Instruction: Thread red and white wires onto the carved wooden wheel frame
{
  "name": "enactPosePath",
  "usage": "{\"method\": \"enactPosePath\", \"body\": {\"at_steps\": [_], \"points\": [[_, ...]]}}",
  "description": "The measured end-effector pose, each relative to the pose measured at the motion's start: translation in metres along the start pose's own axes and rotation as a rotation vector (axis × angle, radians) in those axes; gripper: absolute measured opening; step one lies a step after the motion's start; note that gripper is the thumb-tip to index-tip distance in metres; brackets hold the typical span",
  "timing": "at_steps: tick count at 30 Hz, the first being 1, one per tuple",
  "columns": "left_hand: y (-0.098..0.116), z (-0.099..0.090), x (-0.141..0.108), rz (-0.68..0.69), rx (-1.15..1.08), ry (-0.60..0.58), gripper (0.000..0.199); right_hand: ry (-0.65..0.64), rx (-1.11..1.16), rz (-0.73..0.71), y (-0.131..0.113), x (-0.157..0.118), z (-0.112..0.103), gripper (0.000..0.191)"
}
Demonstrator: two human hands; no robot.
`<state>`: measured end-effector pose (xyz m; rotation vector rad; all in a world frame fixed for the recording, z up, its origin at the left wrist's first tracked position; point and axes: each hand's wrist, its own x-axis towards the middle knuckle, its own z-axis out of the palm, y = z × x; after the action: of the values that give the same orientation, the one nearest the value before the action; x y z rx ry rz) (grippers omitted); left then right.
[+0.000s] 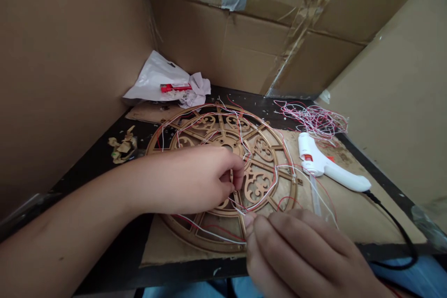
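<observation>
A round laser-cut wooden frame (258,181) with spokes and scrollwork lies flat on a cardboard sheet (363,219). Thin red and white wires (209,233) run across it. My left hand (195,179) reaches over the frame, its curled fingers at a spoke near the hub, and what they grip is hidden. My right hand (296,253) pinches the red and white wires at the frame's near side. To the right of the frame lie a white hot glue gun (324,163) and a tangle of red and white wires (314,118).
A black tabletop (115,144) is walled by cardboard panels (244,42) at the back and sides. A white plastic bag (157,79) with a red packet sits at the back left. Crumpled wooden scraps (122,146) lie left, and a black cord (394,228) trails off the right.
</observation>
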<state>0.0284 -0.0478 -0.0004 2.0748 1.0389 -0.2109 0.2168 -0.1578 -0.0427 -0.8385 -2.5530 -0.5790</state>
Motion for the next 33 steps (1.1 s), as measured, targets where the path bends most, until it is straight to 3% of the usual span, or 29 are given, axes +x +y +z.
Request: {"method": "enactPosePath", "body": {"at_steps": [9, 16, 21, 25, 33], "points": [[-0.001, 0.000, 0.000, -0.009, -0.031, -0.010, 0.019, -0.088, -0.033, -0.145, 0.008, 0.007, -0.002, 0.064], [0.002, 0.001, -0.002, 0.016, 0.021, -0.031, 0.021, -0.150, -0.061, -0.146, 0.007, 0.010, -0.008, 0.059], [0.002, 0.003, -0.002, 0.069, 0.094, 0.003, 0.020, 0.001, -0.084, -0.089, 0.004, 0.010, -0.001, 0.063], [0.001, 0.002, 0.000, 0.121, 0.118, 0.006, 0.018, -0.128, -0.069, -0.124, 0.005, 0.012, -0.002, 0.060], [0.003, 0.005, 0.000, 0.148, 0.148, 0.015, 0.011, -0.128, -0.057, -0.162, 0.011, 0.010, -0.007, 0.058]]}}
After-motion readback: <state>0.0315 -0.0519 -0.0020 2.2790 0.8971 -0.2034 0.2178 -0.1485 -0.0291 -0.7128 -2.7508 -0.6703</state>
